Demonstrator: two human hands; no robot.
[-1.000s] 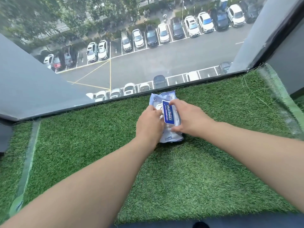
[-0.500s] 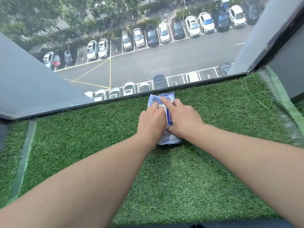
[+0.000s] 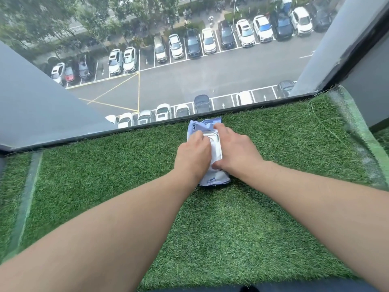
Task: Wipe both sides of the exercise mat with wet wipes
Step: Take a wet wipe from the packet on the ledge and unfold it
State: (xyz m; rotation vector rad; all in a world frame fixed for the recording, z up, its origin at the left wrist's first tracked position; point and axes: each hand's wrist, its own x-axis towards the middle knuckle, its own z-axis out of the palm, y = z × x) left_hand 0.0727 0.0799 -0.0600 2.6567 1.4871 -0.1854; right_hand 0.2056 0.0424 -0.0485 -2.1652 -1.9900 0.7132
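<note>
Blue flap now shut; turf point(image 3: 126, 175) underneath.

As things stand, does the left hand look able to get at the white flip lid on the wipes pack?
Probably yes: the left hand already rests on the wipes pack, fingertips at the white flip lid. The right hand sits alongside without covering it.

Two bare forearms reach forward, hands meeting at the far centre.
Left hand point(image 3: 193, 155) curled, knuckles up, fingertips pressing down; right hand point(image 3: 235, 152) spread flat beside it, fingers pointing left, thumb tucked.
</note>
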